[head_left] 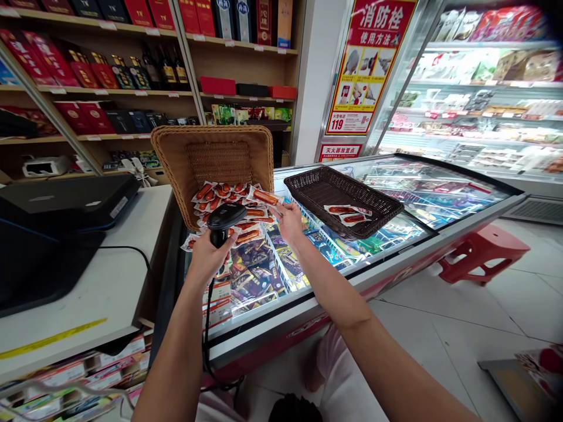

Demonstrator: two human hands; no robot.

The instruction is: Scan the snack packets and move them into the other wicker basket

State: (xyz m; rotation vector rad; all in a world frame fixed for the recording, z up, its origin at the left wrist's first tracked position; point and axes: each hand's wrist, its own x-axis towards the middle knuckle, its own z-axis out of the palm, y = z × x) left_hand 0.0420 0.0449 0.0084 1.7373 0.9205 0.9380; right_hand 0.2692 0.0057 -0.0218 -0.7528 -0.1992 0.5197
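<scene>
My left hand (210, 258) is wrapped round the handle of a black barcode scanner (226, 216), whose cord hangs down past the freezer edge. In my right hand (290, 223) I pinch one end of a packaged sausage (264, 196), held level in front of the scanner head. Beneath and behind them, a tan wicker basket (175, 167) lies tilted with its opening toward me, and several packaged sausages (214, 197) spill from it onto the freezer's glass. To the right, a dark brown wicker tray (308, 196) holds a few packaged sausages (353, 219).
Basket and tray rest on a glass-topped chest freezer (257, 287). At left stands a white counter (65, 305) with a black machine (74, 202). A red plastic stool (488, 249) is on the floor at right. Shelves of boxes and bottles line the back.
</scene>
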